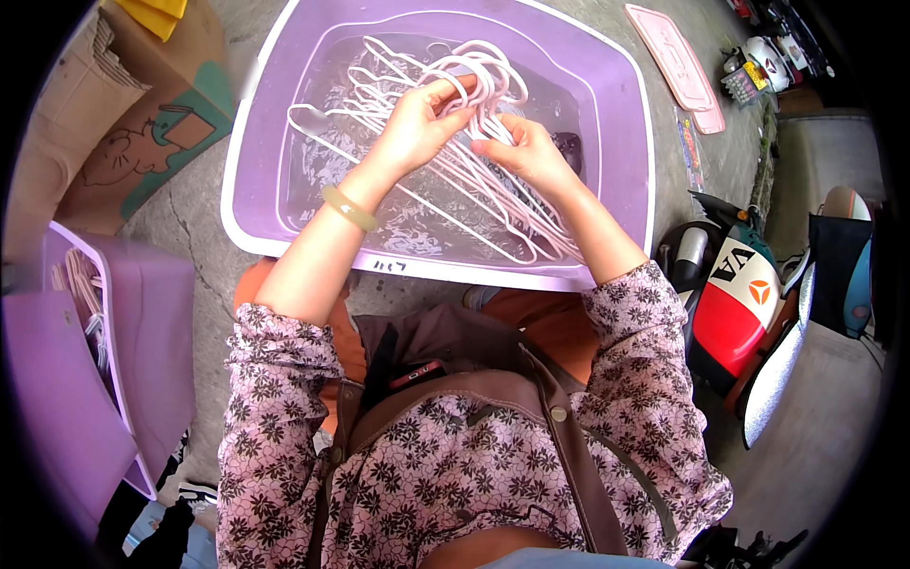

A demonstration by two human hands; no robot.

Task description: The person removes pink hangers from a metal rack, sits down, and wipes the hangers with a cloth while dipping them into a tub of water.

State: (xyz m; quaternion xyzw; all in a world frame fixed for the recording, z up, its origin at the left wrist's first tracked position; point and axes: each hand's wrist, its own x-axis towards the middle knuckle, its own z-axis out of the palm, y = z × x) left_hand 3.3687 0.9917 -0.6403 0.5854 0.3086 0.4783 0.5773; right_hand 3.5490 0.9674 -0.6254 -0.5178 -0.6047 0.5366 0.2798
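A bundle of pale pink hangers [491,68] lies slanting across a purple tub [621,123], its hooks gathered toward the far side. My left hand [427,119], with a pale bangle at the wrist, has its fingers curled in among the hooks. Beside it, my right hand [531,156] grips the bundle just below the hooks, fingertips pressed on the hangers. Several hangers splay out to the left, and the lower bars reach toward the near right rim. Clear water [398,228] ripples underneath. Near my right hand a small dark object [569,147] shows, its kind unclear.
At the left stands a purple bin [156,322] with pale hangers [83,284] inside, below a cardboard box [156,123]. A pink lid [668,57] lies at far right. A red and white scooter [735,308] is close on the right.
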